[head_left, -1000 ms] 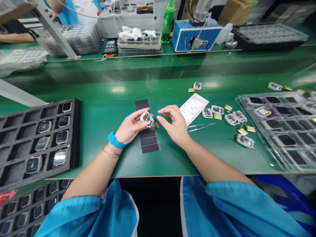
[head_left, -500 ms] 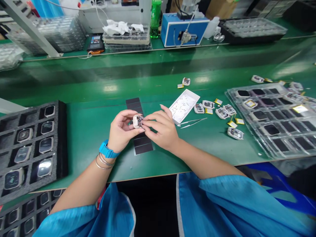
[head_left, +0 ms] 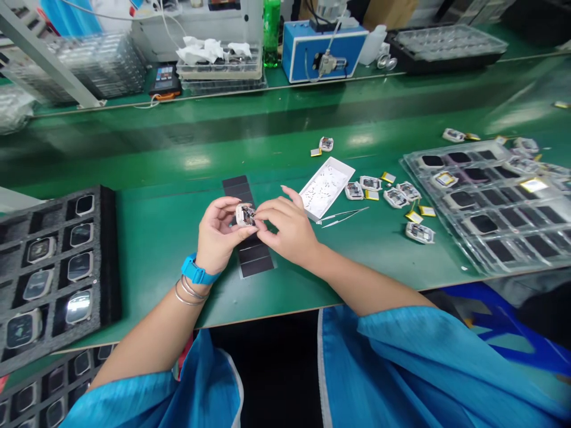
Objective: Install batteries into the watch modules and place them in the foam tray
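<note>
Left hand (head_left: 218,229) grip clenched on bare watch module (head_left: 245,215); right hand (head_left: 285,230) grip pinching its edge. Tweezers (head_left: 342,217) lie near, on green bench (head_left: 169,285).

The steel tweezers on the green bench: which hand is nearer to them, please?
Right hand: close beside the tweezers, not touching them. Left hand: farther away, past the right hand.

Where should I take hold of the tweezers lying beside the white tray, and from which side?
Pinch the tweezers around mid-length with the fingers of your right hand, coming from the near side. They lie flat, long and thin, with their two arms slightly apart toward the left end, and your right hand is the closest, just left of them.
</note>
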Motion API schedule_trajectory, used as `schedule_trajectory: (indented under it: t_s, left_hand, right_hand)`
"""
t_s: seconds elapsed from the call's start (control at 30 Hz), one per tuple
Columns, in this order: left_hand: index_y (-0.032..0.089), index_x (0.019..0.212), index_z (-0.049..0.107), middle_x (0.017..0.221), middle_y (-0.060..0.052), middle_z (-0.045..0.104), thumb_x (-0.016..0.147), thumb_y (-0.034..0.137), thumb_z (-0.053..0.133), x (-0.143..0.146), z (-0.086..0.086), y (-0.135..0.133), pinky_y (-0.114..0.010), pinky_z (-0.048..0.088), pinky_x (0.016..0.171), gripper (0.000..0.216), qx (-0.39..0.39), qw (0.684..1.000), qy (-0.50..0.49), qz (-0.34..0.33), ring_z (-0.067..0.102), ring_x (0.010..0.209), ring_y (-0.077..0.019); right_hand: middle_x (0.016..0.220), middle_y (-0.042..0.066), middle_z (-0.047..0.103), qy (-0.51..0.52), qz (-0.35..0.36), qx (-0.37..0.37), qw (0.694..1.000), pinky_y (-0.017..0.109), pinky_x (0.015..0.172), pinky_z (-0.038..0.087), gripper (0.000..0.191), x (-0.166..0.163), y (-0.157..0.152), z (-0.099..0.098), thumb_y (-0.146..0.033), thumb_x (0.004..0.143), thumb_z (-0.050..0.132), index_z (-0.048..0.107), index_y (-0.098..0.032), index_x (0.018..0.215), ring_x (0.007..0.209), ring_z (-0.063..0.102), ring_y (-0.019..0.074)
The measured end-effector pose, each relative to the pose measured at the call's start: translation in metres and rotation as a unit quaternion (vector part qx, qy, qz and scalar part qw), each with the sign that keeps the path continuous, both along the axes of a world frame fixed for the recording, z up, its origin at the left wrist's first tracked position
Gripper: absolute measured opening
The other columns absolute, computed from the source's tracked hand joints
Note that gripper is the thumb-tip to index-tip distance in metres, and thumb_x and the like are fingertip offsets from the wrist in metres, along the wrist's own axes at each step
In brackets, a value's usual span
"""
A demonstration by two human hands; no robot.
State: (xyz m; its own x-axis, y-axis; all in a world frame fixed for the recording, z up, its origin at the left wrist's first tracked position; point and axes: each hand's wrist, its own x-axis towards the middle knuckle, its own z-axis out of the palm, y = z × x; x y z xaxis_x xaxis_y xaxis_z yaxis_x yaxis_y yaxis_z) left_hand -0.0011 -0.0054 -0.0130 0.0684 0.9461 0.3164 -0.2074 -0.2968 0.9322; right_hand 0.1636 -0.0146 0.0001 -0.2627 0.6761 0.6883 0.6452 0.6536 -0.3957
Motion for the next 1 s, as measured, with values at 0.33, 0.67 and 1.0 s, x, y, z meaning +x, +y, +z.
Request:
schedule_trajectory:
  t_s: [0.33,0.67,1.0]
  left_hand:
    - [0.024,0.102,0.065,0.101,-0.002,0.074,0.062,0.028,0.091,-0.010,0.008,0.004,-0.027,0.059,0.079,0.048,-0.171,0.968,-0.130,-0.127,0.071,0.087,-0.0148]
    - [0.022,0.102,0.065,0.100,-0.004,0.074,0.059,0.025,0.092,-0.006,0.011,-0.001,-0.028,0.059,0.079,0.050,-0.167,0.969,-0.106,-0.150,0.071,0.086,-0.0162]
    - [0.020,0.098,0.066,0.096,-0.003,0.074,0.056,0.020,0.093,-0.004,0.012,-0.001,-0.024,0.059,0.077,0.051,-0.175,0.968,-0.116,-0.137,0.070,0.083,-0.0141]
  right_hand:
    - [0.075,0.008,0.071,-0.080,-0.152,-0.152,0.973,0.044,0.082,0.050,0.019,0.103,0.032,0.032,-0.021,0.083,0.060,0.068,-0.019,0.065,0.077,0.066,0.0253]
    - [0.085,0.000,0.076,0.205,0.040,-0.248,0.946,0.028,0.075,0.054,0.007,0.010,0.002,0.016,-0.022,0.084,0.066,0.073,-0.020,0.084,0.080,0.070,0.0154]
    - [0.085,0.001,0.077,0.228,0.037,-0.256,0.939,0.030,0.078,0.056,0.006,0.013,0.004,0.012,-0.024,0.081,0.069,0.074,-0.021,0.081,0.081,0.071,0.0166]
